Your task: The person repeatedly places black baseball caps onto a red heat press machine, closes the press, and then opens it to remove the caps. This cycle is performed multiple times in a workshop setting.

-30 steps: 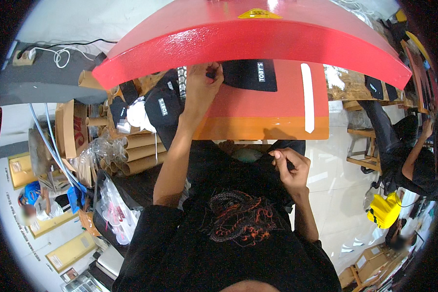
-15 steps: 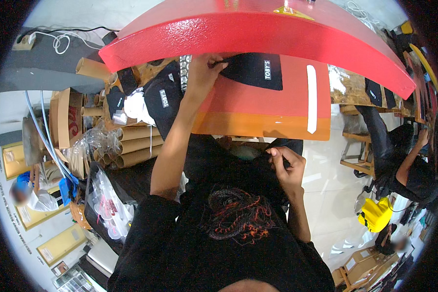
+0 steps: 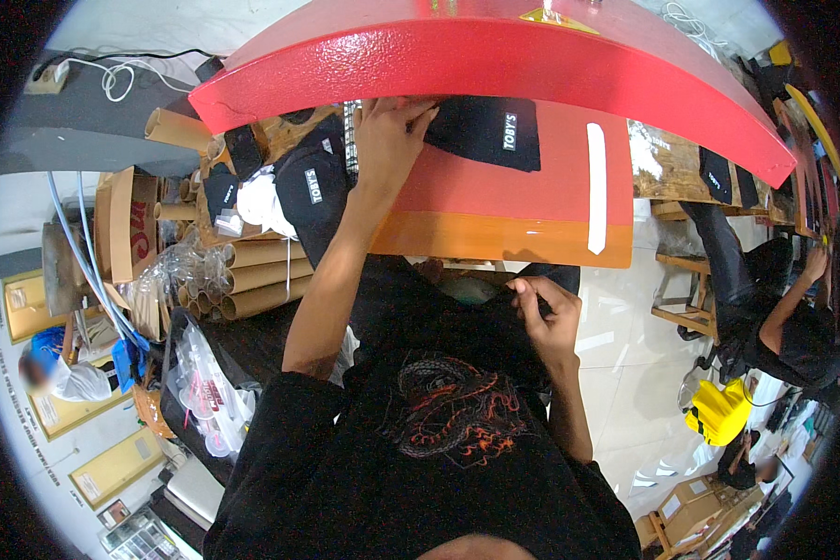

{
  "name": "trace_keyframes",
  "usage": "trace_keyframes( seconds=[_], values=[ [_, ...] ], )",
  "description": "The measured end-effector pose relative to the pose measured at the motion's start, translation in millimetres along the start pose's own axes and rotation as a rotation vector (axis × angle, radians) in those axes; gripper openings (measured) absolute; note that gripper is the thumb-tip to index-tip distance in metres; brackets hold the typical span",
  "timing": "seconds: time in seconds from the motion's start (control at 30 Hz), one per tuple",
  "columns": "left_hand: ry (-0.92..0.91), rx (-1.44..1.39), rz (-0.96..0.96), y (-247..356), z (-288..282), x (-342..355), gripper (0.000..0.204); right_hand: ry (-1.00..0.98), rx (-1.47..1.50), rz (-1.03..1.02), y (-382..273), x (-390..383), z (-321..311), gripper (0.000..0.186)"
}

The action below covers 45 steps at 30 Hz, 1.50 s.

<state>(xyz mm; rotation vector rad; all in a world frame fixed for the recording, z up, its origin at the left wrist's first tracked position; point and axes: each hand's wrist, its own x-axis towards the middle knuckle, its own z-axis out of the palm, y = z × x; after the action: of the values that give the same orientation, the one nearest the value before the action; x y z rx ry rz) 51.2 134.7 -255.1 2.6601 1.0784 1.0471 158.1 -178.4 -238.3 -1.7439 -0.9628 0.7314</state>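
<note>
Cloth (image 3: 490, 140) on red pad (image 3: 495, 196) — my left fingers (image 3: 426, 122) at its edge, can't tell if clamped; right fingers (image 3: 529, 303) pinched together. Probably positioning — next move calls for smoothing.

Floor (image 3: 616, 397): pale tiles streaked with light, right of the left fingers (image 3: 427, 114).
Wall (image 3: 243, 42): white, beyond the fingers.
Counter (image 3: 661, 187): wooden, reaching right of the fingers.
Stool (image 3: 683, 263): wooden, right of the fingers, near the counter.
</note>
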Motion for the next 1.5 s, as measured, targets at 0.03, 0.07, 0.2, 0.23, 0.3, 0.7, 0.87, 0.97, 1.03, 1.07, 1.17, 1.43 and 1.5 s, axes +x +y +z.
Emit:
trace_keyframes(
  seconds=[0.03, 0.07, 0.2, 0.23, 0.3, 0.7, 0.87, 0.97, 1.03, 1.07, 1.17, 1.43, 1.5],
  values=[
    [0.017, 0.001, 0.01, 0.0, 0.5, -0.3, 0.018, -0.004, -0.004, 0.004, -0.8, 0.5, -0.4, 0.016],
    [0.035, 0.002, 0.02, -0.1, 0.8, -0.4, 0.018, 0.003, -0.002, -0.008, 1.2, 0.9, 0.0, 0.016],
    [-0.045, -0.142, -0.078, -0.6, 0.7, 2.4, 0.016, 0.005, -0.008, -0.014, 7.6, 1.7, 1.0, 0.015],
    [-0.074, -0.151, -0.12, -0.4, 1.0, 2.2, 0.016, -0.001, -0.012, -0.005, 7.9, 2.1, 0.8, 0.015],
    [-0.092, -0.137, -0.136, 2.1, -0.5, 2.5, 0.017, -0.001, 0.003, -0.007, 9.6, 2.9, 1.6, 0.015],
    [0.179, 0.162, 0.102, -2.8, -3.1, -5.7, 0.016, -0.014, -0.039, -0.006, 9.5, 3.7, 6.5, 0.017],
    [0.212, 0.197, 0.143, -11.8, -2.1, -3.1, 0.019, -0.016, -0.038, -0.011, 12.6, 3.3, 7.1, 0.022],
    [0.14, 0.05, 0.11, -15.4, -0.7, -0.2, 0.02, -0.005, -0.037, -0.044, 13.0, 3.8, 9.1, 0.026],
    [0.127, 0.058, 0.012, -10.7, -1.5, 1.5, 0.021, 0.001, -0.032, -0.042, 17.0, 3.2, 11.2, 0.025],
    [0.12, 0.062, -0.036, -9.1, -1.6, 1.5, 0.021, 0.003, -0.033, -0.055, 16.8, 3.5, 11.9, 0.025],
    [0.087, 0.064, -0.066, -14.5, -0.5, -4.6, 0.025, 0.003, -0.043, -0.07, 13.4, 6.4, 12.1, 0.024],
    [-0.067, -0.049, -0.183, -18.0, 4.7, -12.6, 0.017, 0.027, -0.068, -0.062, 7.0, 6.4, 13.8, 0.02],
    [0.009, 0.035, -0.125, -20.5, 20.4, -14.4, 0.016, 0.021, -0.064, -0.003, 9.9, 4.6, 13.8, 0.021]
  ],
)
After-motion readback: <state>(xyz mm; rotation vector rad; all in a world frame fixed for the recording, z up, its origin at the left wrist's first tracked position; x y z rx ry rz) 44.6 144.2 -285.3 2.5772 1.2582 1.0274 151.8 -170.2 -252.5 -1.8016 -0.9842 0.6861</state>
